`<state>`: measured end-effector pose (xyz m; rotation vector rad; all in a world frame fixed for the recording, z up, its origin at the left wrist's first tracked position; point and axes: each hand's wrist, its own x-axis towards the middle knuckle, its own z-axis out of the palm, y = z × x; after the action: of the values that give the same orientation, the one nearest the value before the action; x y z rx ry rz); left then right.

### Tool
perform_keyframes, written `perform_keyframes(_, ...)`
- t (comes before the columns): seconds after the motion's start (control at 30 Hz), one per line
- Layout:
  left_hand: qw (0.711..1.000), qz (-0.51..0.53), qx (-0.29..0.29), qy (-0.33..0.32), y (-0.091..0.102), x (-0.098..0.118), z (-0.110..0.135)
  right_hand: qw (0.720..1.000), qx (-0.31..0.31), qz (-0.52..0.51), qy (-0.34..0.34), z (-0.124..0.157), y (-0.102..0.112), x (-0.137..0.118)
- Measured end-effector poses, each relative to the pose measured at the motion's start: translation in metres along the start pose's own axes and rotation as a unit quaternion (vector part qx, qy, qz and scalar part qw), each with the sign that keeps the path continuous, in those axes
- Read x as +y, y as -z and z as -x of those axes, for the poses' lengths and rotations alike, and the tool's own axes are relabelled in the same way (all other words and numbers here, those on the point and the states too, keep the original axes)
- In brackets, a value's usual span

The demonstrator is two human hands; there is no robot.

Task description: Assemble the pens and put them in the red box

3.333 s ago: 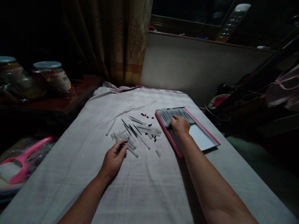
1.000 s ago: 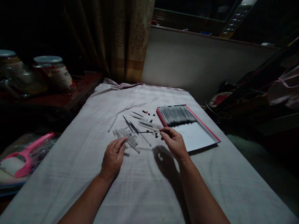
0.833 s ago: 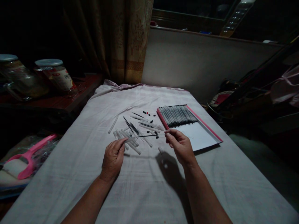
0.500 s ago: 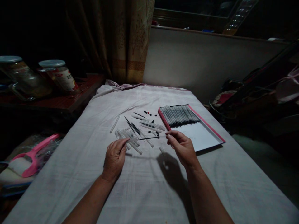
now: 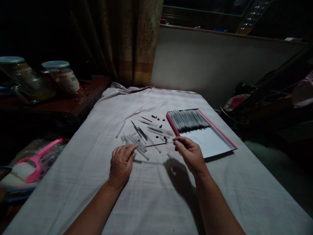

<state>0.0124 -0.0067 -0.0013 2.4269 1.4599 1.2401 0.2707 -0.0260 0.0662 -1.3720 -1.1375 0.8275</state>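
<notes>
Between my two hands stretches a thin pen refill point(image 5: 156, 144), dark along its middle and clear towards the right. The fingertips of my left hand point(image 5: 122, 163) pinch its left end; whether a clear barrel surrounds that end I cannot tell. My right hand point(image 5: 189, 153) grips the clear right end between thumb and fingers. Beneath and behind the refill lie several clear pen barrels point(image 5: 143, 154) in a loose pile, with dark refills point(image 5: 141, 133) among them. Small black caps point(image 5: 160, 126) and one red cap point(image 5: 156, 117) are scattered beyond.
A shallow pink-edged box point(image 5: 217, 143) at the right holds a row of pens point(image 5: 189, 119). Pale checked cloth point(image 5: 146, 202) covers the table. On the left stand lidded jars point(image 5: 62, 76) on a dark side table, and lower down are pink scissors point(image 5: 40, 160).
My hands and the refill hold almost the same pose. The view has shifted very slightly.
</notes>
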Motion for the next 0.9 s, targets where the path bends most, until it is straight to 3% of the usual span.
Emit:
perform_keyframes(0.23,0.999,-0.027,-0.021,-0.022,0.000,0.004,0.000,1.000,-0.008,0.009,-0.009,-0.001,0.002,0.006)
perform_keyframes(0.47,0.997,0.014,-0.036,-0.068,0.000,0.013,-0.001,0.991,-0.131,0.023,-0.016,0.004,-0.013,0.022)
perform_keyframes(0.57,0.997,0.018,-0.019,-0.066,0.000,0.014,-0.002,0.989,-0.099,0.113,0.004,-0.006,-0.010,0.033)
perform_keyframes(0.63,0.998,0.015,-0.012,-0.061,-0.001,0.013,-0.002,0.969,-0.059,0.239,0.027,-0.014,-0.007,0.041)
perform_keyframes(0.73,0.999,0.019,-0.018,-0.047,-0.002,0.012,0.000,0.911,-0.059,0.401,0.075,-0.023,-0.006,0.051)
perform_keyframes(0.9,0.999,0.031,-0.028,-0.034,-0.003,0.011,0.001,0.858,-0.089,0.493,0.113,-0.027,-0.012,0.056)
